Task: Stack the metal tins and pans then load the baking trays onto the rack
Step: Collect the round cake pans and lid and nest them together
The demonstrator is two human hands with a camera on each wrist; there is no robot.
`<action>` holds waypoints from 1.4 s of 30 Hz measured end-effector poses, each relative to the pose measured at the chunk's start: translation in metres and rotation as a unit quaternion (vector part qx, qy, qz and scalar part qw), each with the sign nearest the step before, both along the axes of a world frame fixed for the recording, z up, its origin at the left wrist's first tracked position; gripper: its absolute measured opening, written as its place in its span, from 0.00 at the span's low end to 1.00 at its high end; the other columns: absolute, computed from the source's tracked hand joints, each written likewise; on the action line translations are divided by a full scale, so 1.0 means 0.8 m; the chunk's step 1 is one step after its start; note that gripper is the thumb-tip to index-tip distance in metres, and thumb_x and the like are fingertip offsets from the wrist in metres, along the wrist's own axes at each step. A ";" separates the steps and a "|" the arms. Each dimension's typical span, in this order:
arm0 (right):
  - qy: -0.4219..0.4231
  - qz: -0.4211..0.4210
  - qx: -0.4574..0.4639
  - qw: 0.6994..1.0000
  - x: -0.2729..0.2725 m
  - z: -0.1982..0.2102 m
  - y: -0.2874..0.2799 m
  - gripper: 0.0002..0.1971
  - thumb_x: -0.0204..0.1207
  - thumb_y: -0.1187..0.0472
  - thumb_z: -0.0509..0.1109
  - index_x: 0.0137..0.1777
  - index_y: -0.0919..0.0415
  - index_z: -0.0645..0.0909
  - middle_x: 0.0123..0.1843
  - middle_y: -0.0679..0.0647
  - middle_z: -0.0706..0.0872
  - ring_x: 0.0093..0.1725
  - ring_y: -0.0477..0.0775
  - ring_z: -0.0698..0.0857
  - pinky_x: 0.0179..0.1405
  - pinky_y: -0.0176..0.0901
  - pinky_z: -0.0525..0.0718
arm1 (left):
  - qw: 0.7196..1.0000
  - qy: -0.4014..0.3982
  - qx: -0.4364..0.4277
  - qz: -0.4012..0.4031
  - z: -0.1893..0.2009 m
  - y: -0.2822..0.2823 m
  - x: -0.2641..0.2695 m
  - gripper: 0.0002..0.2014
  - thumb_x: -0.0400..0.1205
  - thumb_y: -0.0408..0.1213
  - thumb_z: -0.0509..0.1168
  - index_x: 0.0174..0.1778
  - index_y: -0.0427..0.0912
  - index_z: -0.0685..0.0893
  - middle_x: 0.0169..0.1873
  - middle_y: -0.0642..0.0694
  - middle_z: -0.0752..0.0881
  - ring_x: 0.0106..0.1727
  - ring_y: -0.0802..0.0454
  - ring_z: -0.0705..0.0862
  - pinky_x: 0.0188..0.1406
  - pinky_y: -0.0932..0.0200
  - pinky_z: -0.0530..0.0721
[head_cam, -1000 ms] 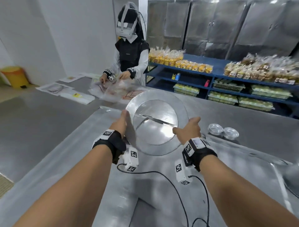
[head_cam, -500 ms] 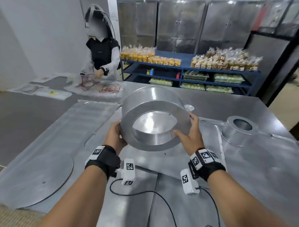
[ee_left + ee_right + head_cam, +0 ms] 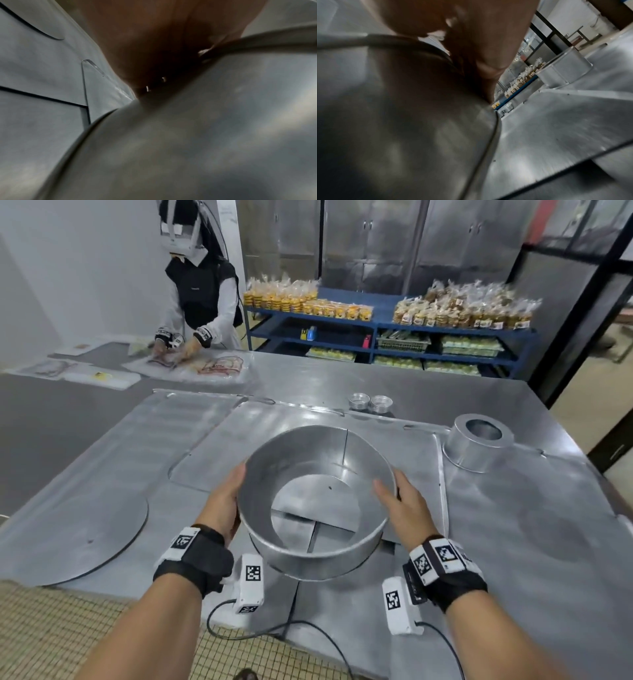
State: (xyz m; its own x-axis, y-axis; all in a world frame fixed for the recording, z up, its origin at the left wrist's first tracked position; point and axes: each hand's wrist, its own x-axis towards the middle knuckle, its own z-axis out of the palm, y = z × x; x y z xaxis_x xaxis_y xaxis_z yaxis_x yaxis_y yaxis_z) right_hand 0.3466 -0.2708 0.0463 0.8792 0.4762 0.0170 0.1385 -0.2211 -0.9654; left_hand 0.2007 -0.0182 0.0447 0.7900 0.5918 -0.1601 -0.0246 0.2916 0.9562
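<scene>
Round tin tilted above baking trays

Left grip: my palm is flat on the left wall of the round tin, thumb up along its rim, fingers hidden behind it.
Right grip: my palm is on the right wall, thumb hooked over the rim.
Forearms: both bare, stretched forward, angled toward each other.

Held between the left hand and right hand, the round pan is smooth, dull-sheened metal. The tabletop under both hands is brushed, matt grey sheet metal.
</scene>
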 end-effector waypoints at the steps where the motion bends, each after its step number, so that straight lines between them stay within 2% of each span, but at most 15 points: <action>1: 0.003 -0.006 -0.010 1.000 -0.005 -0.006 0.000 0.21 0.83 0.51 0.67 0.75 0.44 0.77 0.65 0.39 0.86 0.65 0.42 0.84 0.71 0.47 0.80 | 1.000 0.004 0.013 0.012 -0.010 0.004 -0.005 0.19 0.83 0.52 0.66 0.69 0.51 0.84 0.65 0.47 0.87 0.67 0.45 0.84 0.73 0.43 0.76; 3: 0.015 -0.014 -0.029 0.999 -0.016 -0.019 0.002 0.22 0.83 0.62 0.66 0.76 0.46 0.77 0.64 0.43 0.87 0.63 0.46 0.85 0.66 0.46 0.83 | 0.999 0.013 0.024 0.022 -0.027 0.006 -0.015 0.16 0.88 0.39 0.60 0.72 0.49 0.81 0.66 0.45 0.87 0.68 0.42 0.83 0.72 0.41 0.77; 6: 0.010 -0.015 -0.079 0.997 -0.030 -0.035 0.009 0.22 0.82 0.66 0.63 0.74 0.49 0.77 0.58 0.45 0.87 0.55 0.47 0.85 0.54 0.39 0.81 | 0.997 0.050 0.053 0.027 -0.051 0.014 -0.028 0.17 0.90 0.31 0.56 0.73 0.46 0.79 0.65 0.41 0.86 0.66 0.40 0.84 0.71 0.40 0.79; 8: 0.010 -0.012 -0.101 0.995 -0.039 -0.047 0.017 0.22 0.83 0.65 0.62 0.75 0.50 0.76 0.59 0.48 0.86 0.56 0.50 0.85 0.56 0.41 0.81 | 0.995 0.072 0.068 0.023 -0.064 0.022 -0.037 0.17 0.90 0.30 0.56 0.72 0.46 0.79 0.65 0.41 0.86 0.64 0.40 0.85 0.69 0.40 0.80; 11: 0.014 -0.009 -0.137 0.990 -0.054 -0.066 0.029 0.21 0.84 0.62 0.61 0.77 0.51 0.73 0.63 0.49 0.85 0.63 0.55 0.84 0.66 0.47 0.80 | 0.992 0.095 0.081 0.005 -0.081 0.040 -0.048 0.16 0.89 0.31 0.57 0.71 0.47 0.80 0.64 0.41 0.87 0.63 0.41 0.86 0.66 0.41 0.82; 14: 0.018 -0.018 -0.148 0.989 -0.068 -0.075 0.043 0.20 0.86 0.63 0.60 0.77 0.54 0.72 0.63 0.51 0.83 0.63 0.54 0.81 0.63 0.41 0.75 | 0.989 0.110 0.096 -0.008 -0.094 0.060 -0.054 0.17 0.89 0.32 0.58 0.72 0.48 0.79 0.65 0.42 0.86 0.65 0.42 0.85 0.70 0.39 0.80; 18: 0.021 -0.032 -0.164 0.986 -0.082 -0.085 0.057 0.22 0.86 0.64 0.60 0.79 0.55 0.70 0.68 0.55 0.83 0.63 0.54 0.80 0.63 0.41 0.74 | 0.982 0.125 0.136 -0.036 -0.109 0.079 -0.062 0.19 0.85 0.37 0.61 0.72 0.53 0.79 0.66 0.49 0.85 0.68 0.47 0.82 0.74 0.40 0.77; 23: 0.014 -0.055 -0.194 0.979 -0.090 -0.093 0.068 0.21 0.86 0.64 0.61 0.79 0.58 0.71 0.69 0.58 0.84 0.66 0.58 0.82 0.63 0.43 0.76 | 0.971 0.142 0.170 -0.084 -0.103 0.088 -0.069 0.19 0.88 0.31 0.57 0.73 0.51 0.76 0.66 0.48 0.83 0.69 0.48 0.81 0.73 0.47 0.77; 27: 0.002 -0.068 -0.231 0.971 -0.097 -0.094 0.073 0.20 0.86 0.65 0.61 0.78 0.59 0.71 0.68 0.60 0.85 0.65 0.60 0.83 0.57 0.39 0.74 | 0.962 0.146 0.193 -0.125 -0.104 0.097 -0.074 0.19 0.89 0.32 0.56 0.73 0.57 0.75 0.68 0.51 0.82 0.70 0.50 0.80 0.75 0.46 0.76; 32: 0.011 -0.075 -0.282 0.956 -0.099 -0.088 0.080 0.22 0.83 0.63 0.66 0.77 0.56 0.71 0.66 0.59 0.85 0.62 0.61 0.84 0.59 0.44 0.79 | 0.944 0.178 0.223 -0.163 -0.099 0.113 -0.072 0.18 0.88 0.33 0.58 0.69 0.59 0.74 0.64 0.50 0.83 0.66 0.49 0.81 0.68 0.51 0.79; 34: 0.012 -0.069 -0.321 0.945 -0.097 -0.079 0.085 0.23 0.80 0.62 0.69 0.75 0.56 0.71 0.64 0.59 0.86 0.60 0.61 0.85 0.58 0.44 0.81 | 0.928 0.205 0.251 -0.186 -0.094 0.122 -0.070 0.19 0.86 0.34 0.61 0.70 0.57 0.75 0.64 0.49 0.84 0.64 0.49 0.82 0.64 0.54 0.79; 36: 0.009 -0.052 -0.353 0.934 -0.091 -0.067 0.090 0.28 0.78 0.61 0.72 0.77 0.57 0.69 0.65 0.59 0.85 0.62 0.61 0.85 0.54 0.40 0.77 | 0.899 0.235 0.296 -0.220 -0.088 0.134 -0.067 0.21 0.84 0.36 0.64 0.74 0.53 0.76 0.66 0.51 0.83 0.65 0.49 0.81 0.67 0.53 0.78; 38: 0.026 -0.029 -0.390 0.920 -0.083 -0.053 0.098 0.31 0.75 0.60 0.74 0.77 0.58 0.69 0.65 0.60 0.85 0.58 0.61 0.84 0.52 0.39 0.77 | 0.866 0.262 0.336 -0.262 -0.078 0.148 -0.063 0.21 0.83 0.38 0.66 0.73 0.52 0.79 0.65 0.51 0.84 0.66 0.49 0.81 0.70 0.50 0.77; 40: 0.034 -0.010 -0.450 0.893 -0.074 -0.038 0.110 0.28 0.74 0.58 0.75 0.72 0.60 0.71 0.60 0.60 0.84 0.52 0.60 0.82 0.50 0.42 0.80 | 0.830 0.292 0.366 -0.304 -0.068 0.165 -0.061 0.17 0.83 0.41 0.67 0.69 0.49 0.82 0.63 0.49 0.86 0.65 0.47 0.83 0.69 0.48 0.79; 42: 0.012 -0.010 -0.505 0.863 -0.066 -0.022 0.131 0.27 0.75 0.56 0.75 0.70 0.62 0.72 0.59 0.61 0.83 0.54 0.62 0.83 0.49 0.43 0.80 | 0.803 0.328 0.385 -0.314 -0.059 0.187 -0.061 0.18 0.83 0.45 0.67 0.69 0.47 0.82 0.65 0.46 0.85 0.66 0.45 0.83 0.69 0.49 0.79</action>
State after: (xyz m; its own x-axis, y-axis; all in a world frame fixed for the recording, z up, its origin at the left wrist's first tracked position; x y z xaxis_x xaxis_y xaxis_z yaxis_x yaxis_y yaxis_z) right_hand 0.2941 -0.1660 0.0286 0.8820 0.2210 -0.4162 0.1067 -0.9539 -0.2805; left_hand 0.1515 0.1317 -0.0026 0.8662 0.2322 -0.4425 0.4796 -0.6349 0.6057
